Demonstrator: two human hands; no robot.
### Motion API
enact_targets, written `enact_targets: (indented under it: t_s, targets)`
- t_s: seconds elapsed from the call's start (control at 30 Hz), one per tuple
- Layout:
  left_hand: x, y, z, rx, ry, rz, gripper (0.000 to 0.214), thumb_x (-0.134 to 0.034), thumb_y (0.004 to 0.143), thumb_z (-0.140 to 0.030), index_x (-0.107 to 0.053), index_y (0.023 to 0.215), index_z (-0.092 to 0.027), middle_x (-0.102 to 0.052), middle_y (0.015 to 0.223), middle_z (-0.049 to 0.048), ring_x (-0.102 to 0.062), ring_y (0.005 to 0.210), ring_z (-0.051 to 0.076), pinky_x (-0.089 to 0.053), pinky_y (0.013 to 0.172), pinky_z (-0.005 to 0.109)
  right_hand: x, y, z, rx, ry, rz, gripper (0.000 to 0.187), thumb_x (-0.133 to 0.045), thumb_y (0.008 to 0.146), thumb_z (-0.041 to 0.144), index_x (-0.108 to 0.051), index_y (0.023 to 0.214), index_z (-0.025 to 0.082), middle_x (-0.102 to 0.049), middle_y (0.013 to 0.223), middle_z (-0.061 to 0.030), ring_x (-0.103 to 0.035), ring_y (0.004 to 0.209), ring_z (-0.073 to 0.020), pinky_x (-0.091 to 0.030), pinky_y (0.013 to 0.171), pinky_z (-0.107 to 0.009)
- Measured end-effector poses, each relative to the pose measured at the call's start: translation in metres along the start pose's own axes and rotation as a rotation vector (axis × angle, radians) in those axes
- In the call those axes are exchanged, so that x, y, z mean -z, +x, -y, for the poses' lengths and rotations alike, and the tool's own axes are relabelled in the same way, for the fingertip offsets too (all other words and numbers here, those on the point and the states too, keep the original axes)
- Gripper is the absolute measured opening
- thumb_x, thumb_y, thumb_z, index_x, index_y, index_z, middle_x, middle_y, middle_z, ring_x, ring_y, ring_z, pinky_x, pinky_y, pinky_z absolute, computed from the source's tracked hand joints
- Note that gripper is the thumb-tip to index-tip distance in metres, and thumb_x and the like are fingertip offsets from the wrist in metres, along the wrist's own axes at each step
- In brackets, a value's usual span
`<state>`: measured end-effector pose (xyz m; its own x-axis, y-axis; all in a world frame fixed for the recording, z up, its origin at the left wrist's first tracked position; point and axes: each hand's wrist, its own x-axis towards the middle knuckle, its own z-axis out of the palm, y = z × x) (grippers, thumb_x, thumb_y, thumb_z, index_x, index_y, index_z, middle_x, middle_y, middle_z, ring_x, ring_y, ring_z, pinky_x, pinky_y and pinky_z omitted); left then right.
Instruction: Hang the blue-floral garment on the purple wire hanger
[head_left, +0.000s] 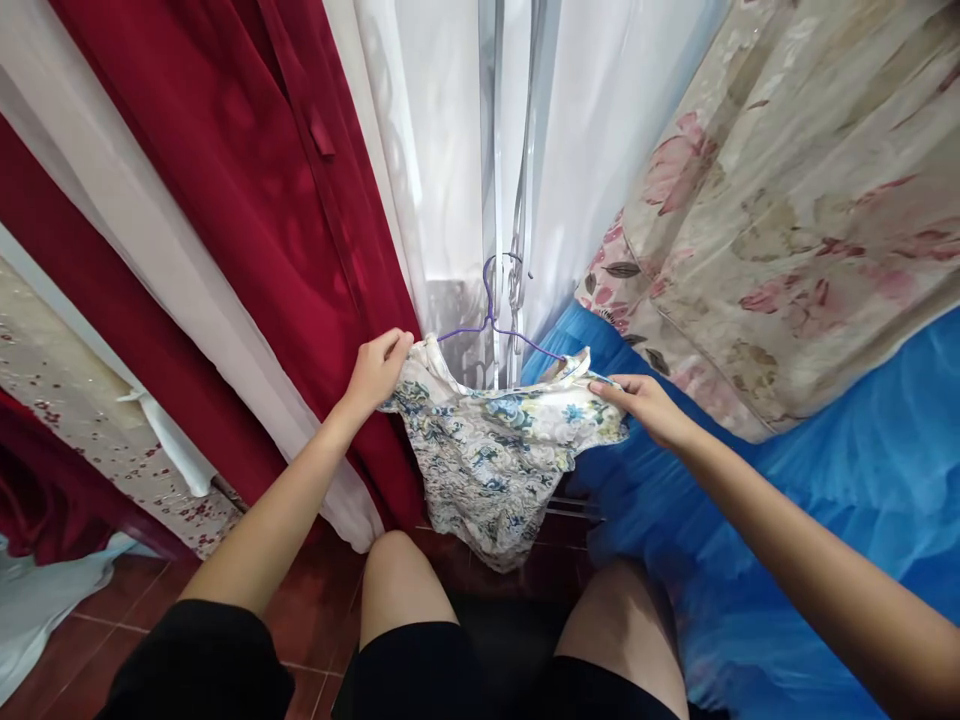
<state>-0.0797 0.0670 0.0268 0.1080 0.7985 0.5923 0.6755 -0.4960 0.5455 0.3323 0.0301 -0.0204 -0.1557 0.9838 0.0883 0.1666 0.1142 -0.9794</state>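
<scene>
A short-sleeved floral blouse, white with blue, green and yellow flowers, hangs in front of my knees. Its neckline sits on a purple wire hanger, whose hook rises in front of the white ribbons. My left hand pinches the blouse at the left shoulder. At the opposite shoulder, the thumb and fingers of my right hand grip the cloth near the sleeve. Between the two hands the fabric is spread wide, and its lower part hangs in wrinkles.
Long red cloth and white cloth hang behind the blouse. White ribbons dangle near the hanger hook. On the right hang a pink-flowered fabric and blue ruffled cloth. Red floor tiles lie below.
</scene>
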Motion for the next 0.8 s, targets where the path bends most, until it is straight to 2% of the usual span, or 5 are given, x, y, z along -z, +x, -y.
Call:
enact_targets:
  t_s: [0.17, 0.27, 0.5, 0.7, 0.8]
  targets:
    - [0.000, -0.013, -0.020, -0.045, 0.142, 0.005, 0.030, -0.063, 0.089, -0.050, -0.063, 0.100, -0.022, -0.067, 0.088, -0.0007, -0.059, 0.078, 0.017, -0.039, 0.072, 0.026, -0.009, -0.004, 0.039, 0.046, 0.307, -0.271, 0.028, -0.085, 0.067, 0.043, -0.069, 0.073, 0.020, -0.067, 0.067, -0.0008, -0.058, 0.056, -0.0150, -0.047, 0.053, -0.027]
    - [-0.006, -0.004, -0.018, -0.003, 0.153, -0.100, 0.032, -0.059, 0.091, -0.050, -0.058, 0.079, -0.020, -0.057, 0.071, -0.0028, -0.050, 0.066, 0.013, -0.034, 0.065, 0.025, -0.033, -0.008, 0.082, 0.179, 0.373, -0.311, 0.029, -0.083, 0.069, 0.045, -0.069, 0.081, 0.022, -0.066, 0.070, 0.0000, -0.060, 0.061, -0.0159, -0.051, 0.059, -0.027]
    - [-0.035, -0.007, 0.004, 0.450, -0.424, -0.428, 0.066, -0.022, 0.088, -0.084, -0.025, 0.060, -0.025, -0.029, 0.054, -0.0025, -0.033, 0.052, 0.014, -0.032, 0.053, 0.029, -0.087, -0.068, 0.114, 0.498, -0.202, 0.701, 0.036, -0.064, 0.093, 0.053, -0.077, 0.106, 0.023, -0.073, 0.097, -0.0082, -0.069, 0.094, -0.0258, -0.056, 0.086, -0.038]
    - [-0.076, -0.033, -0.068, 0.414, -0.925, 0.137, 0.071, -0.014, 0.090, -0.083, -0.020, 0.052, -0.024, -0.027, 0.051, -0.0001, -0.041, 0.055, 0.016, -0.051, 0.072, 0.038, -0.090, -0.040, 0.042, 0.448, -0.282, 0.112, 0.045, -0.065, 0.093, 0.045, -0.062, 0.133, 0.023, -0.063, 0.132, -0.0113, -0.060, 0.119, -0.0282, -0.046, 0.104, -0.044]
    - [-0.092, -0.047, -0.108, 0.396, -1.219, 0.486, 0.068, -0.037, 0.093, -0.074, -0.032, 0.049, -0.022, -0.039, 0.055, 0.0016, -0.050, 0.058, 0.016, -0.054, 0.081, 0.041, -0.090, -0.036, 0.009, 0.291, -0.172, 0.175, 0.037, -0.059, 0.096, 0.052, -0.071, 0.099, 0.018, -0.069, 0.093, -0.0056, -0.062, 0.083, -0.0212, -0.051, 0.075, -0.032]
